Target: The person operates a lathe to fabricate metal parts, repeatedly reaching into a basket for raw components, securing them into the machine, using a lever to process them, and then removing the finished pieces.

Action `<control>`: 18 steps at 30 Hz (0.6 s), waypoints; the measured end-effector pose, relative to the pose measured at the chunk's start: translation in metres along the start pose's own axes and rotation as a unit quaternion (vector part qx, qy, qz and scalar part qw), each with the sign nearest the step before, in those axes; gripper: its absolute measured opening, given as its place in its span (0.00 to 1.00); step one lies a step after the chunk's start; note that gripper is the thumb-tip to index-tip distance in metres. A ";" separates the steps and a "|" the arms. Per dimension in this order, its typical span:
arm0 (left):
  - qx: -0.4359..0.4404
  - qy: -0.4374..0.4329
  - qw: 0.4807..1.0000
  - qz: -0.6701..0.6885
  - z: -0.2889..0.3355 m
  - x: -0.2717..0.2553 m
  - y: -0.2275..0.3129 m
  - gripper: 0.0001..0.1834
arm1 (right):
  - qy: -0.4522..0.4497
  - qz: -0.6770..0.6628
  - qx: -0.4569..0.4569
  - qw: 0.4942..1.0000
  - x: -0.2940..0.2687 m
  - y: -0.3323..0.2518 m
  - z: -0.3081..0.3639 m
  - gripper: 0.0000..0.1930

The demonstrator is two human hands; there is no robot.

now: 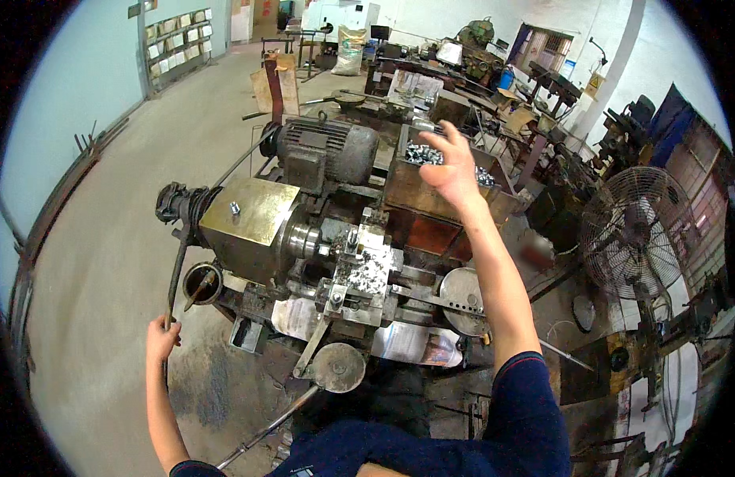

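My left hand [162,339] is closed round a long dark lever [177,274] at the left of a small lathe. My right hand [451,168], thumb and fingers apart, is raised over a rusty metal box [419,191]. Small shiny metal parts [423,153] lie in that box, and nothing shows in the right hand's grip. The lathe's spindle [302,240] points toward a tool slide [366,272] strewn with bright metal chips. One small metal part [235,208] stands on the brass-coloured headstock cover [256,205].
Behind the headstock sits a ribbed electric motor [340,151]. A pot with a brush [201,284] hangs near the left hand. Round plates [340,368] and printed paper [419,344] lie at the front. At right stands a large caged fan [638,230]; more machines fill the back.
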State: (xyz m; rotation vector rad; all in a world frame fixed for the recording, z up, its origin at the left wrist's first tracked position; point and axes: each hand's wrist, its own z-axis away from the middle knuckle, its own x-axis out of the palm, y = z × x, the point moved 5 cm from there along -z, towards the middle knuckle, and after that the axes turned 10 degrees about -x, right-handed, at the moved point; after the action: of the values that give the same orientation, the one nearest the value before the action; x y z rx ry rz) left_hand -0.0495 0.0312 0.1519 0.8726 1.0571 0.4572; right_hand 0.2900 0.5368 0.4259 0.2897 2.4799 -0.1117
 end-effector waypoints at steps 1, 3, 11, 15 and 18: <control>-0.003 -0.007 1.000 0.022 -0.002 -0.001 -0.007 0.09 | 0.013 -0.021 -0.013 1.000 -0.014 -0.008 -0.001 0.28; -0.004 -0.018 0.999 0.051 -0.001 -0.003 -0.014 0.09 | 0.025 -0.039 -0.036 0.998 -0.038 -0.021 0.008 0.27; 0.024 -0.019 0.999 0.041 -0.002 0.012 0.011 0.12 | -0.079 0.064 0.226 0.969 -0.145 0.062 0.246 0.22; 0.000 -0.093 0.994 0.061 -0.028 -0.011 -0.043 0.17 | -0.077 0.074 0.481 0.870 -0.217 0.046 0.387 0.17; -0.070 -0.082 0.993 0.041 -0.035 -0.023 -0.058 0.20 | -0.033 0.110 0.599 0.793 -0.278 0.020 0.481 0.20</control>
State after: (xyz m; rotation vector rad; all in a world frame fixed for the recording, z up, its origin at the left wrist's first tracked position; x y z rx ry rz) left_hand -0.0947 -0.0055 0.1105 0.8162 0.8308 0.5133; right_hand 0.7920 0.4344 0.2097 1.0464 1.9325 -1.5658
